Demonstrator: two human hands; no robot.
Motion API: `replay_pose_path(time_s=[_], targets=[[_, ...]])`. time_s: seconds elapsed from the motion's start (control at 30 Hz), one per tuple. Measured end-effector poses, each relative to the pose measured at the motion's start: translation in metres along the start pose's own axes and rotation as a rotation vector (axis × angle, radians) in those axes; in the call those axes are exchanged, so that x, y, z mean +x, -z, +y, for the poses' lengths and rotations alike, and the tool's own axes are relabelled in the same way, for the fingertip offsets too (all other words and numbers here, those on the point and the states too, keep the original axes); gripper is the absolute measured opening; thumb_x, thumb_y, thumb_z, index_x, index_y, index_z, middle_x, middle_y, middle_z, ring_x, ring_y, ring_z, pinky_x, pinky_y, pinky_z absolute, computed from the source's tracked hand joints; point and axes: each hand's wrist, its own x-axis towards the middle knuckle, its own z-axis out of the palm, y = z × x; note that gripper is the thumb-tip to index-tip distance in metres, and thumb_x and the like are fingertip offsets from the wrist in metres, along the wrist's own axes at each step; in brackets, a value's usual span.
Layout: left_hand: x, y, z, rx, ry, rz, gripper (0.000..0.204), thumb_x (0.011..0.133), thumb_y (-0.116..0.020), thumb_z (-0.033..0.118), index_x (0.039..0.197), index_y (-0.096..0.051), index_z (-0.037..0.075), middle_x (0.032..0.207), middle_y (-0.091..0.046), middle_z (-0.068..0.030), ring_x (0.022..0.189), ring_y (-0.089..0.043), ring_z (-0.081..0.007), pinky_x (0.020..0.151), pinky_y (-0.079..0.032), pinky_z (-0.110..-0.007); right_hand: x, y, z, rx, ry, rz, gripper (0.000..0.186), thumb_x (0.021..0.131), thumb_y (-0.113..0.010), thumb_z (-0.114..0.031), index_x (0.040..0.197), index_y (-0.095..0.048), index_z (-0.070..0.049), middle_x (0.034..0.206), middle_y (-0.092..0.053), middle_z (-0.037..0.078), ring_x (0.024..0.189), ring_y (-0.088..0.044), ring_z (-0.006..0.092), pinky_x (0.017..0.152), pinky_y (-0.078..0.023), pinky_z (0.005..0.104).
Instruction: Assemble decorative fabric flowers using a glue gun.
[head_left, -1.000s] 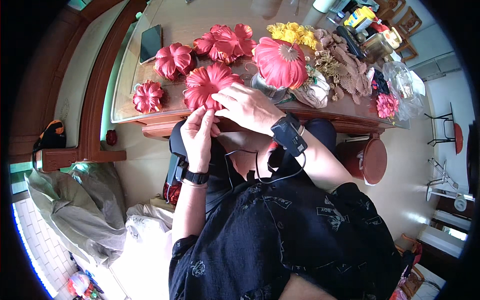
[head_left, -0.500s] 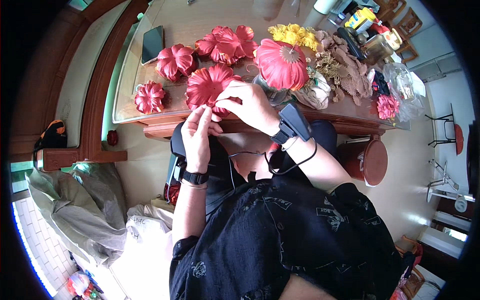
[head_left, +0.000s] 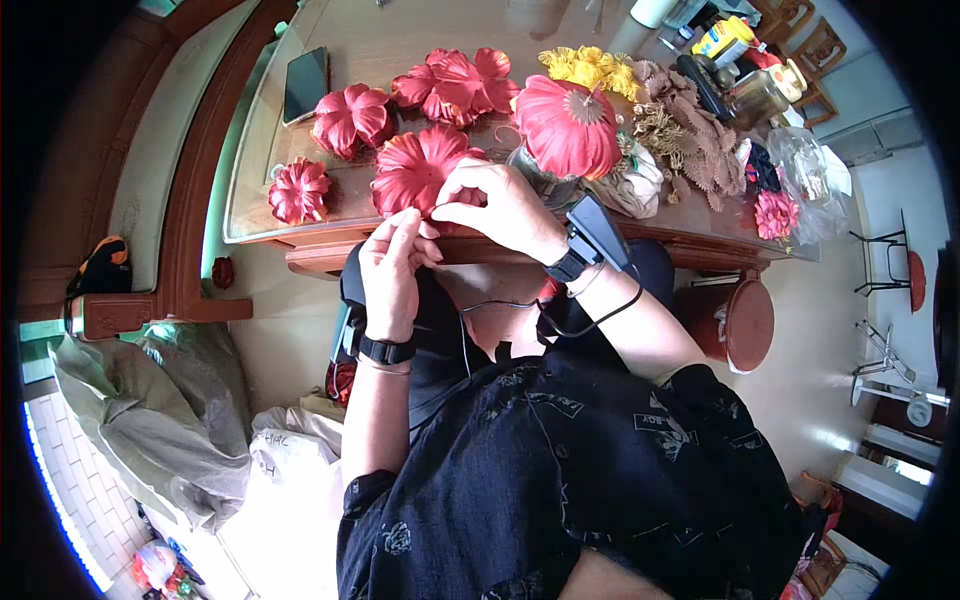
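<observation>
At the table's near edge my left hand (head_left: 391, 278) is closed in a pinch, palm turned up. Beside it my right hand (head_left: 503, 208) also pinches, its fingertips close to the left ones. Whatever lies between the fingers is too small or hidden to make out. Just beyond the fingertips lies a large red fabric flower (head_left: 420, 172), partly covered by the right hand. A big red petal bloom (head_left: 566, 128), its underside up, rests on a clear jar (head_left: 540, 180) to the right. More red flowers lie behind: a cluster (head_left: 455, 85), a medium one (head_left: 354, 121) and a small one (head_left: 299, 193).
A phone (head_left: 305, 85) lies at the far left of the wooden table (head_left: 400, 28). Yellow flowers (head_left: 590, 70), brown leaf-like pieces (head_left: 700, 150) and a plastic bag (head_left: 808, 175) fill the right side. A red-brown bucket (head_left: 735, 322) stands below; a cable (head_left: 600, 328) hangs from my right wrist.
My right hand has shifted slightly right, its wrist tilting a little. The left hand stays nearly in place, both still pinching. The flowers lie as before.
</observation>
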Motion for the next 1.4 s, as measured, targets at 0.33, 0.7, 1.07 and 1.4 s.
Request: replay_pose_path(time_s=[0.33,0.7,1.07,1.4], targets=[[-0.001,-0.002,-0.004,0.041,-0.03,0.018,0.019,0.095,-0.058,0.014,0.104,-0.064,-0.001,0.085,-0.068,-0.007,0.064,-0.063,-0.011,0.059,-0.048,-0.021,0.003,-0.007,0.003,-0.056,0.03,0.037,0.02,0.077,-0.073,-0.011,0.089,-0.062,0.0,0.084,-0.06,0.007,0.067,-0.059,0.014,0.062,-0.049,0.028],[-0.001,-0.003,-0.004,0.113,-0.046,0.019,0.017,0.092,-0.062,0.011,0.103,-0.065,-0.002,0.082,-0.069,-0.0071,0.066,-0.064,-0.0113,0.06,-0.049,-0.02,0.006,-0.012,0.002,-0.215,0.073,0.047,0.013,0.081,-0.064,-0.013,0.08,-0.064,-0.001,0.08,-0.063,0.012,0.074,-0.063,0.0295,0.067,-0.049,0.0371],[0.0,0.002,-0.008,0.084,-0.043,0.002,0.017,0.091,-0.064,0.012,0.101,-0.065,-0.001,0.084,-0.07,-0.0079,0.066,-0.063,-0.0105,0.062,-0.048,-0.021,0.008,-0.005,-0.001,-0.117,0.008,-0.036,0.015,0.08,-0.069,-0.013,0.085,-0.064,0.001,0.078,-0.062,0.009,0.067,-0.061,0.0163,0.062,-0.049,0.0293],[0.001,0.0,-0.007,0.128,-0.061,-0.019,0.016,0.091,-0.063,0.012,0.1,-0.066,-0.002,0.083,-0.07,-0.0085,0.067,-0.064,-0.0113,0.063,-0.049,-0.021,0.006,-0.013,0.002,-0.197,0.052,0.027,0.013,0.081,-0.063,-0.012,0.079,-0.063,0.0,0.079,-0.061,0.012,0.071,-0.062,0.028,0.065,-0.048,0.0367]])
